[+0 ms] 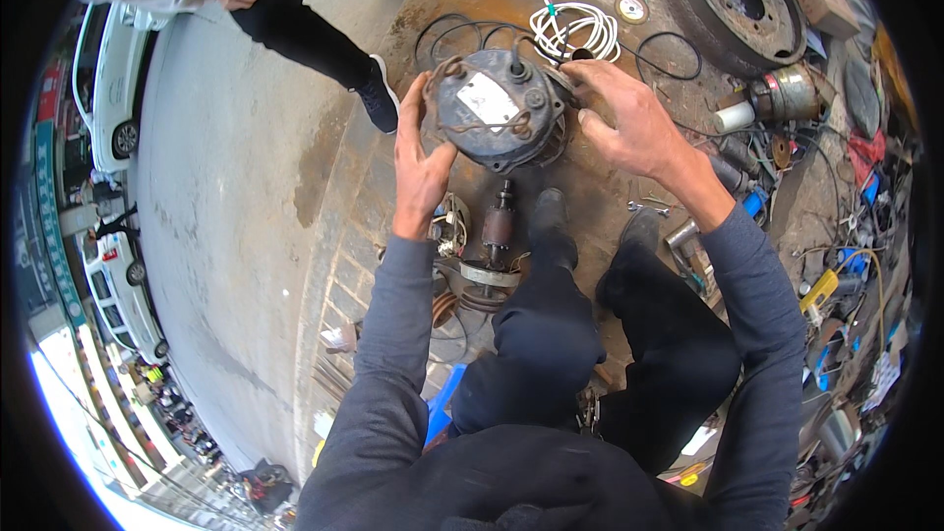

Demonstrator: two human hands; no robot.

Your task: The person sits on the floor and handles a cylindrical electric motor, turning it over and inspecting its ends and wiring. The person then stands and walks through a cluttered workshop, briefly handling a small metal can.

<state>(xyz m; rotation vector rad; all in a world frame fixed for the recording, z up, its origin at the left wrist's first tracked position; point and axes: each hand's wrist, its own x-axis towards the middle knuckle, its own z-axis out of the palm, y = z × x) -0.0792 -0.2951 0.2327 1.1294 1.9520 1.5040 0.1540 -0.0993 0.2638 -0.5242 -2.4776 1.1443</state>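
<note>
Between my hands is a round, dark, greasy motor housing (pixel 477 143) with a pale label plate, a cable stub and a loop of rusty wire on its end cover. My left hand (pixel 421 162) grips its left edge, fingers up the side and thumb by the lower rim. On the other side my right hand (pixel 629 123) has its fingers curled at the upper right edge, the thumb apart below. Beneath the housing, near my feet, a rotor (pixel 498 226) stands on its shaft with a pulley-like disc (pixel 489 275) at its lower end. A wire-wound part (pixel 450 224) lies beside it.
Beyond the housing lie a white cable coil (pixel 580 29), a grinding disc (pixel 631 8) and a large wheel rim (pixel 737 0). Spanners (pixel 649 207) and piled scrap (pixel 836 275) cover the right side. Another person's shoe (pixel 379 93) is at the upper left.
</note>
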